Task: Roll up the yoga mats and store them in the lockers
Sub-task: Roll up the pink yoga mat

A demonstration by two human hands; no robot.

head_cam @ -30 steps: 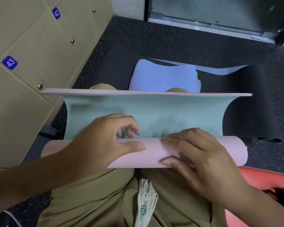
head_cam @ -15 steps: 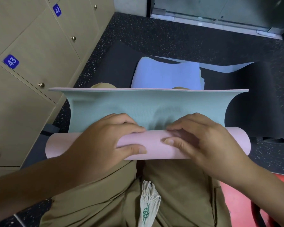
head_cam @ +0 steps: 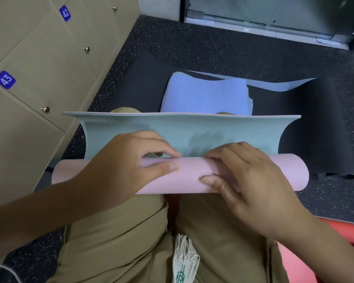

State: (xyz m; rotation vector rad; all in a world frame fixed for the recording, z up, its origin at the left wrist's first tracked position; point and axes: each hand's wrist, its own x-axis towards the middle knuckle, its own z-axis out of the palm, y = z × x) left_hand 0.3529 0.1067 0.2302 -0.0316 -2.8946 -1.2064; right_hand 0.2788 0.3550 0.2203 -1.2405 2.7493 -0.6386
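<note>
Head view: dark speckled floor (head_cam: 192, 43), bounded at left by beige lockers (head_cam: 39, 58) numbered 42 and 43, at top by a metal door threshold (head_cam: 253, 25). A black mat (head_cam: 325, 123) lies flat, a folded blue mat (head_cam: 204, 97) upon it. Across the person's lap, the pink-and-teal yoga mat (head_cam: 192, 176) is partly rolled; left hand (head_cam: 121, 166) and right hand (head_cam: 251, 180) grip the roll, fingers curled over it.

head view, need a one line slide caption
Both hands, left hand and right hand, grip a half-rolled pink mat beside closed lockers.
</note>
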